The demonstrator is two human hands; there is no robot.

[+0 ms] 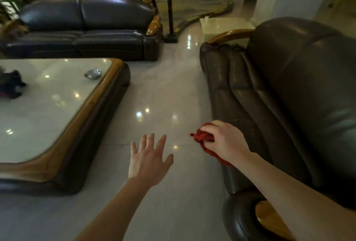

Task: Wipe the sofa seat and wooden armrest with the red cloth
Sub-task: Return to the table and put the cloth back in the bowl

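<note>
A dark leather sofa (289, 79) runs along the right side, its seat (238, 94) stretching away from me. It has a wooden armrest at the near end (269, 219) and another at the far end (229, 35). My right hand (223, 140) is closed on a crumpled red cloth (203, 137), held just off the seat's front edge, above the floor. My left hand (150, 158) hangs over the floor with fingers spread, holding nothing.
A low marble-topped coffee table (57, 106) with a wooden rim fills the left, with a metal ashtray (92, 73) and a dark object (10, 84) on it. A second dark sofa (82, 27) stands at the back. A pale side table (223, 25) sits beyond the far armrest.
</note>
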